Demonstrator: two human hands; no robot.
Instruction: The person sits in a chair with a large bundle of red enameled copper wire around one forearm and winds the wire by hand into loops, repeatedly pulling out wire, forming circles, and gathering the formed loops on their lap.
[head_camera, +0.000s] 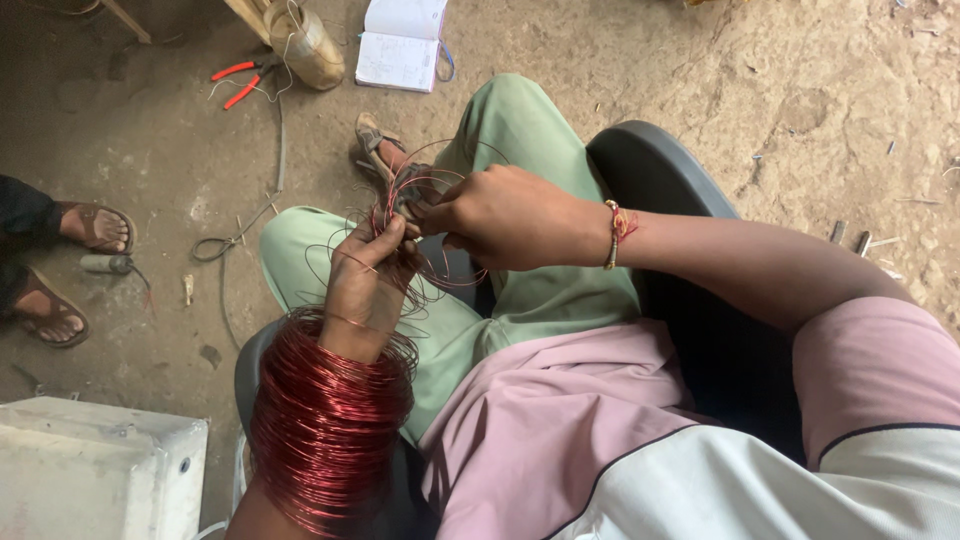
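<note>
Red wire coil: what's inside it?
The person's left forearm runs through the red wire coil; the left hand emerges above it, pinching loose strands with the right hand. The forearm inside the coil is hidden.

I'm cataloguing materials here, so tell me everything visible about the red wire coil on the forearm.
The thick coil of glossy red enamelled wire is made of many thin turns bundled into a ring. It encircles the left forearm like a sleeve, resting against it. Loose strands rise from it to the left hand and right hand, whose fingers pinch tangled loops above the light green trousers.
</note>
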